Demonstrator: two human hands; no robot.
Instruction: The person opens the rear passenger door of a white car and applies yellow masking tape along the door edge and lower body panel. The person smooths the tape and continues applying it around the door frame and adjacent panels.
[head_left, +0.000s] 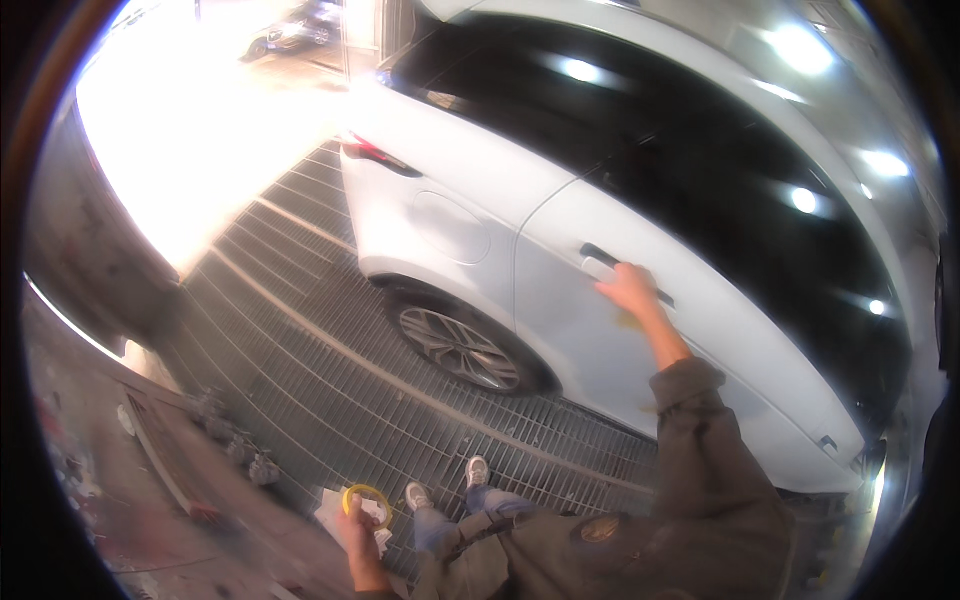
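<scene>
A white car (560, 320) stands in front of me, with its tail to the upper left. My right hand (633, 290) reaches out to its side, fingers closed round the white door handle (598, 268) over a dark recess; the fingertips are partly hidden. Down by my left side, my left hand (357, 535) grips a roll of yellow tape (384, 500). White sheets, perhaps paper (328, 514), are held in the same hand, and their lower part is covered by the fingers.
Metal floor grating (310, 300) runs under my feet and beside the rear wheel (458, 348). A dusty reddish surface (160, 490) with small grey lumps (262, 468) along its edge lies at the left. Another vehicle (295, 32) shows beyond the bright opening.
</scene>
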